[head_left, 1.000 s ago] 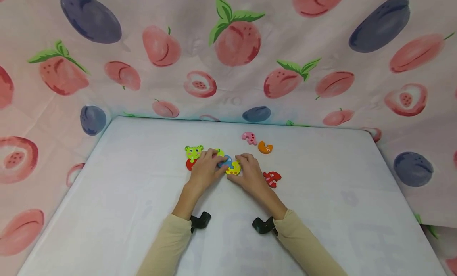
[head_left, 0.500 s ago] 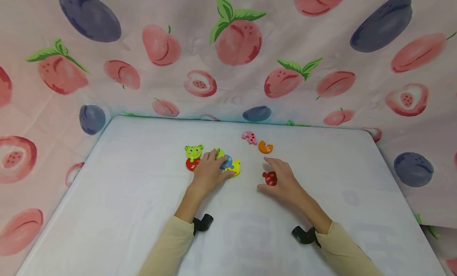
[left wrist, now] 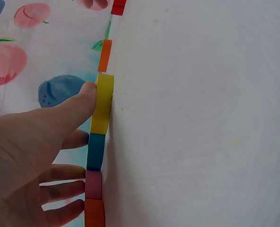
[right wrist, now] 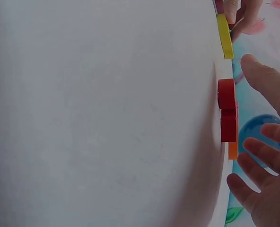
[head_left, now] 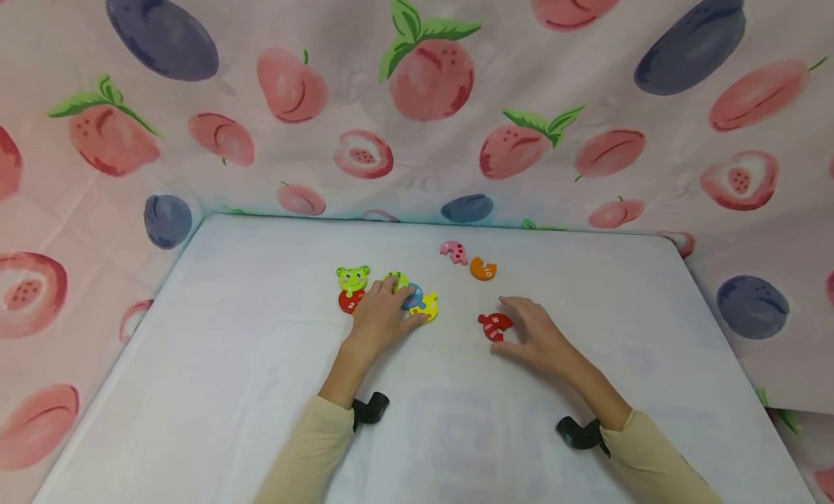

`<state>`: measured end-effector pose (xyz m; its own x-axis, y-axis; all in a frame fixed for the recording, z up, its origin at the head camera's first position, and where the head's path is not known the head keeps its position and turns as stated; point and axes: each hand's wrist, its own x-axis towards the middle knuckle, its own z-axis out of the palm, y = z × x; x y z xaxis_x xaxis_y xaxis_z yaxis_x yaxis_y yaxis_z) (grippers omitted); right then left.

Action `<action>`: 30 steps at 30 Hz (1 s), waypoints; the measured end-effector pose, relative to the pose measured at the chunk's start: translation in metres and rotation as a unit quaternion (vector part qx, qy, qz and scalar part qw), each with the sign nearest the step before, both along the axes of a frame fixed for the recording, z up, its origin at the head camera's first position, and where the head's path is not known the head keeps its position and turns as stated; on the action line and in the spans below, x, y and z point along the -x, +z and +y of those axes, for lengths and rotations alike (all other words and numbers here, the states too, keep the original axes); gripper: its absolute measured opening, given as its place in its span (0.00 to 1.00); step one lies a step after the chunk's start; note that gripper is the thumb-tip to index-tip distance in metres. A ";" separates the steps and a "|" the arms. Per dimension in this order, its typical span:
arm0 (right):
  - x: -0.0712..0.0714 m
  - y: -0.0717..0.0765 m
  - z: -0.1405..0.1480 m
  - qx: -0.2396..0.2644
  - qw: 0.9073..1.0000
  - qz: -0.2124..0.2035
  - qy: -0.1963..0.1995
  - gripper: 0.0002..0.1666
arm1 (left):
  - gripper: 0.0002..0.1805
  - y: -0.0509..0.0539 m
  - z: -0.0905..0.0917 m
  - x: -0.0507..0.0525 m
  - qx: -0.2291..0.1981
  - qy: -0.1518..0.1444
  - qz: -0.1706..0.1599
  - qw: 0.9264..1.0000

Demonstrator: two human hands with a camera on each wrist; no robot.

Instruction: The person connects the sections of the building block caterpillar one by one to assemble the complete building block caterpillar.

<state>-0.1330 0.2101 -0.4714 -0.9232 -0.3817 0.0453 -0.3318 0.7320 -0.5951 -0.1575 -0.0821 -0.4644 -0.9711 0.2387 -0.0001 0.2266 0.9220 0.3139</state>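
Observation:
My left hand (head_left: 376, 317) rests on a row of wooden caterpillar puzzle pieces, its thumb touching the yellow piece (left wrist: 103, 104). A blue piece (head_left: 413, 296) and a yellow-green piece (head_left: 397, 278) show past its fingers, which partly cover the row. At the row's left end are a green smiling head piece (head_left: 353, 278) and a red piece marked 2 (head_left: 349, 302). My right hand (head_left: 538, 336) is spread just right of a loose red puzzle piece (head_left: 492, 326), thumb and fingers apart with nothing held. In the right wrist view, that hand's fingers are apart and relaxed.
Behind the loose red piece lie an orange piece (head_left: 483, 269) and a pink spotted piece (head_left: 454, 252). All pieces lie on a white-covered table (head_left: 215, 388). A fruit-print cloth (head_left: 260, 171) rises along its back and sides.
My right hand has left the yellow piece, moved right over the loose red piece, then drawn slightly back, uncovering it. My left hand has stayed on the row, shifting slightly.

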 end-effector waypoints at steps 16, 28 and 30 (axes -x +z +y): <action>0.002 0.003 -0.002 -0.029 0.998 -0.016 0.059 0.32 | 0.33 0.001 -0.001 -0.002 0.005 -0.011 0.002 1.000; -0.003 0.006 -0.004 -0.070 0.992 0.000 0.100 0.25 | 0.33 0.001 -0.001 -0.002 0.000 -0.007 0.002 1.000; -0.004 0.007 -0.005 -0.085 0.991 0.003 0.099 0.26 | 0.33 0.000 -0.001 -0.002 -0.003 -0.007 0.003 1.000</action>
